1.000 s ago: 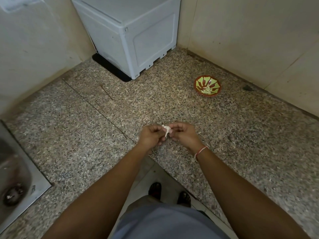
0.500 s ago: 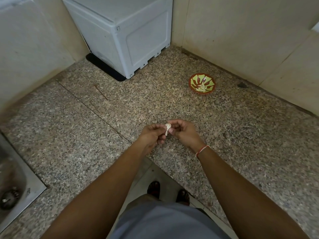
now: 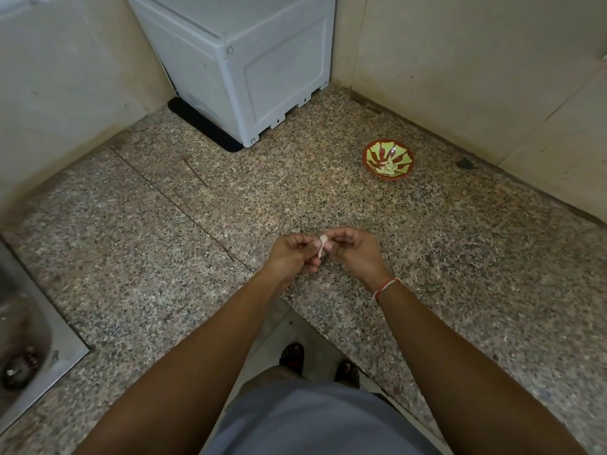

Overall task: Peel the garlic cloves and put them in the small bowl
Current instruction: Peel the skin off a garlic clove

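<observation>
A pale garlic clove [image 3: 323, 244] with a strip of skin hanging from it sits between both hands over the speckled granite counter [image 3: 164, 257]. My left hand [image 3: 290, 256] pinches it from the left, fingers curled. My right hand [image 3: 356, 249], with a red-and-white thread at the wrist, pinches its top from the right. The small bowl [image 3: 388, 159], red-rimmed with a green pattern, stands farther back to the right and holds several pale garlic pieces.
A white plastic box [image 3: 243, 64] on a black mat stands in the back corner. A steel sink [image 3: 29, 339] is set into the counter at the left. Tiled walls close the back and right. A small dark chip [image 3: 465, 163] lies by the right wall.
The hands have stayed together on the clove, with small finger shifts. The strip of skin now hangs lower from the clove. The camera has tilted slightly.
</observation>
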